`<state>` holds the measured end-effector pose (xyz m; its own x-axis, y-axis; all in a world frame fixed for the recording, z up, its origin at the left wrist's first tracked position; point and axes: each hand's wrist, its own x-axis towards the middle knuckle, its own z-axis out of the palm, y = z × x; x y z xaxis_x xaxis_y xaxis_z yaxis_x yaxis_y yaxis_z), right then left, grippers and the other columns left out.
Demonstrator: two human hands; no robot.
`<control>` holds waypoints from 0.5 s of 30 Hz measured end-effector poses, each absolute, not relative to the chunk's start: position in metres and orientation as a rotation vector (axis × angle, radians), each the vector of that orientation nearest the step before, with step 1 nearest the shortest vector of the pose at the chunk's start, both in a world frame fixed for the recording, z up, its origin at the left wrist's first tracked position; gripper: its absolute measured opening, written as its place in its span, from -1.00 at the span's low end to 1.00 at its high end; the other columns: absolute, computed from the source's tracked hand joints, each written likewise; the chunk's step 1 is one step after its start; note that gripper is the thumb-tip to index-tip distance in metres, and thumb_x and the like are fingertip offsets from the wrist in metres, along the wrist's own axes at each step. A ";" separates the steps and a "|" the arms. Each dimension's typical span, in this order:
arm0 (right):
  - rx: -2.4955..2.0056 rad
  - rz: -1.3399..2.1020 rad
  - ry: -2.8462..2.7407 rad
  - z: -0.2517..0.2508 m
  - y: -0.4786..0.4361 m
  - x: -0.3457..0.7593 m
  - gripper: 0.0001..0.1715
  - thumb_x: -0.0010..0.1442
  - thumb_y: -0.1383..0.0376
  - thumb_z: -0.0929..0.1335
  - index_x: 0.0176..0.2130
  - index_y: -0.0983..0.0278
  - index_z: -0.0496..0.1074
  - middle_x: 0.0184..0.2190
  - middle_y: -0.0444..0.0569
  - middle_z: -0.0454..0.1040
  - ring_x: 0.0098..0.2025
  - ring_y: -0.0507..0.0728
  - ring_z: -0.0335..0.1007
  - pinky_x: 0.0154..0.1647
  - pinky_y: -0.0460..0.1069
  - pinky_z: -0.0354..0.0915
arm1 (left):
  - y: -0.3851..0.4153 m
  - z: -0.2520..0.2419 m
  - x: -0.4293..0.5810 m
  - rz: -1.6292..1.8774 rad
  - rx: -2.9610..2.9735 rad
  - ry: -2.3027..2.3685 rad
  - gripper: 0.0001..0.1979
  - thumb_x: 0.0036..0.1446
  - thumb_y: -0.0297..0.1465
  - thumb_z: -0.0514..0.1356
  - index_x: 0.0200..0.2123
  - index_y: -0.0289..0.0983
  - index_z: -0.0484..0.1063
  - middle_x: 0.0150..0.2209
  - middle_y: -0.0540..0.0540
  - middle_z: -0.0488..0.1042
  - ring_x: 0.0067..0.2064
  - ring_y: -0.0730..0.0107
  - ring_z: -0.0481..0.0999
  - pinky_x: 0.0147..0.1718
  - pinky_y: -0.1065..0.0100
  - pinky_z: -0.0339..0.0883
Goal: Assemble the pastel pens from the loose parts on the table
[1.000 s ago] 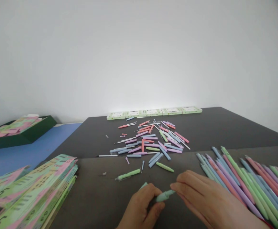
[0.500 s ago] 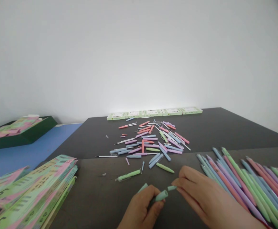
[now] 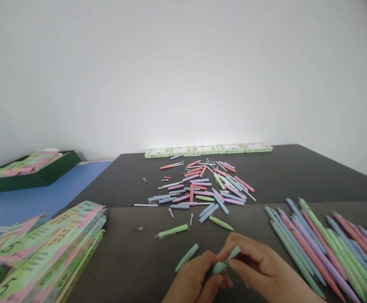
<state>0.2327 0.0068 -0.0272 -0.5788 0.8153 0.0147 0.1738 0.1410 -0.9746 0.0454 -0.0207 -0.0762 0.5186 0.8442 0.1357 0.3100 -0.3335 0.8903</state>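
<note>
My left hand (image 3: 199, 277) is closed around a teal-green pen barrel (image 3: 219, 267), most of it hidden by the fingers. My right hand (image 3: 259, 267) pinches a small teal-green pen part (image 3: 235, 251), which meets the barrel's open end; whether it sits inside cannot be made out. Just beyond the left hand, a teal-green tapered pen half (image 3: 187, 256) lies on the dark table. Farther on are a light green tapered pen half (image 3: 221, 223) and a green barrel with a clear clip (image 3: 173, 231).
Loose pen parts and white refills (image 3: 143, 205) are scattered across the table's middle. Assembled-looking pens (image 3: 315, 248) lie in rows at right. Printed pen packets (image 3: 54, 252) are stacked at left, a green tray (image 3: 44, 179) behind them. Several flat boxes (image 3: 205, 150) line the back edge.
My right hand has brought the small teal-green part against the barrel in my left hand; earlier there was a gap. The view has shifted slightly, and the tapered half shows more fully.
</note>
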 end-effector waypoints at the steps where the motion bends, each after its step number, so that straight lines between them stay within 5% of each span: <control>1: -0.947 1.433 -1.901 -0.026 0.006 0.234 -0.84 0.21 0.38 0.26 -0.27 0.25 0.44 -0.41 -0.14 0.40 -0.36 0.03 0.40 -0.30 -0.08 0.31 | -0.020 -0.075 0.046 0.772 1.890 0.953 -0.62 0.29 -0.16 -0.08 -0.24 -0.29 0.38 -0.34 -0.12 0.44 -0.32 0.37 0.44 -0.32 0.43 0.26; 8: -1.022 1.256 -2.047 -0.032 0.002 0.238 -0.63 0.15 0.43 0.27 -0.05 0.18 0.42 -0.22 -0.06 0.49 -0.24 0.09 0.44 -0.25 -0.07 0.35 | -0.021 -0.072 0.049 0.815 1.821 0.848 -0.56 0.29 -0.08 -0.11 -0.26 -0.31 0.35 -0.32 -0.16 0.45 -0.31 0.35 0.43 -0.31 0.43 0.27; 15: -1.082 1.142 -2.214 -0.021 -0.002 0.241 -0.85 0.15 0.45 0.27 -0.30 0.22 0.34 -0.43 -0.16 0.40 -0.41 0.02 0.36 -0.40 -0.13 0.30 | -0.023 -0.077 0.051 0.734 1.887 0.914 -0.52 0.27 -0.04 -0.12 -0.27 -0.29 0.39 -0.36 -0.11 0.47 -0.36 0.37 0.41 -0.39 0.44 0.22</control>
